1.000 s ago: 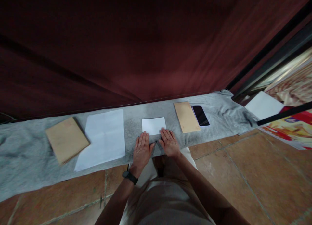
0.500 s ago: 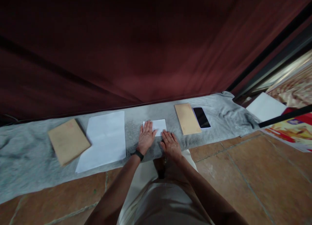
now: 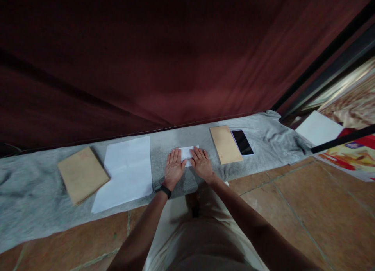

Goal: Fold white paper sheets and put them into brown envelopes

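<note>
On the grey cloth (image 3: 35, 192) along the foot of a dark red curtain (image 3: 175, 56), pressing flat with both palms on a small folded white paper (image 3: 186, 151). Possibly risking, by judgement only, a crooked crease: pushing harder on one side could be sliding the paper across the soft cloth, and bunching the fabric underneath could be leaving the fold uneven. Also possibly dragging the paper toward the near edge of the cloth and onto the tiled floor (image 3: 293, 208) if leaning back while pressing. Left hand (image 3: 173, 168) lying spread, fingers straight and together, covering the paper's left part, gripping nothing; black wristband (image 3: 164, 191) showing just behind it. Right hand (image 3: 202, 165) lying equally flat and spread, fingers resting on the paper's right part, closing around nothing. Leaving only a narrow strip of the paper showing between and beyond the fingertips. Lying apart on the same cloth: a large white sheet (image 3: 125, 173) and a brown envelope (image 3: 82, 175) to the left, another brown envelope (image 3: 225, 144) with a dark phone (image 3: 242, 142) just beside it to the right.
</note>
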The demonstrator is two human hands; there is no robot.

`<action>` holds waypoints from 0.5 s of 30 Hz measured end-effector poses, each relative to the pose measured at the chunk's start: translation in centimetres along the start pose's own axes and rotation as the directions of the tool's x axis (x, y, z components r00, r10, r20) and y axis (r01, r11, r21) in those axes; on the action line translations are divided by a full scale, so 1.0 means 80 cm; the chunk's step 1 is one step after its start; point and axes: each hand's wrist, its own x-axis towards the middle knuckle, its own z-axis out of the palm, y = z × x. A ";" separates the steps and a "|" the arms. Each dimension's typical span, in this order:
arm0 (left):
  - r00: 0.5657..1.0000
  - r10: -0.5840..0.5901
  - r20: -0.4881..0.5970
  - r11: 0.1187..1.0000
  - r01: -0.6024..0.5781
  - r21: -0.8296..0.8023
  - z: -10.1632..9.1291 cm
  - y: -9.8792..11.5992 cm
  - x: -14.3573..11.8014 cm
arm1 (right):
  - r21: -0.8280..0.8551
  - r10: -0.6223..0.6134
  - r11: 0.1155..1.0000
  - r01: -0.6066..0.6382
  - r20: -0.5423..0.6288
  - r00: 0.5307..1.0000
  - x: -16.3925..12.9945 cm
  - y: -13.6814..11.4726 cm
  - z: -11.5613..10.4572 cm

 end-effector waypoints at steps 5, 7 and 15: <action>0.993 -0.090 -0.071 0.995 0.087 -0.037 0.003 -0.004 -0.003 | -0.030 0.025 0.999 -0.026 -0.037 0.999 -0.010 0.017 0.005; 0.988 -0.117 -0.097 0.991 0.110 -0.071 0.003 -0.005 -0.003 | -0.036 0.023 0.999 -0.025 -0.043 0.999 -0.015 0.019 0.006; 0.930 -0.366 -0.018 0.860 0.331 -0.387 -0.017 -0.021 0.036 | -0.045 0.026 0.999 -0.028 -0.056 0.998 -0.015 0.016 0.006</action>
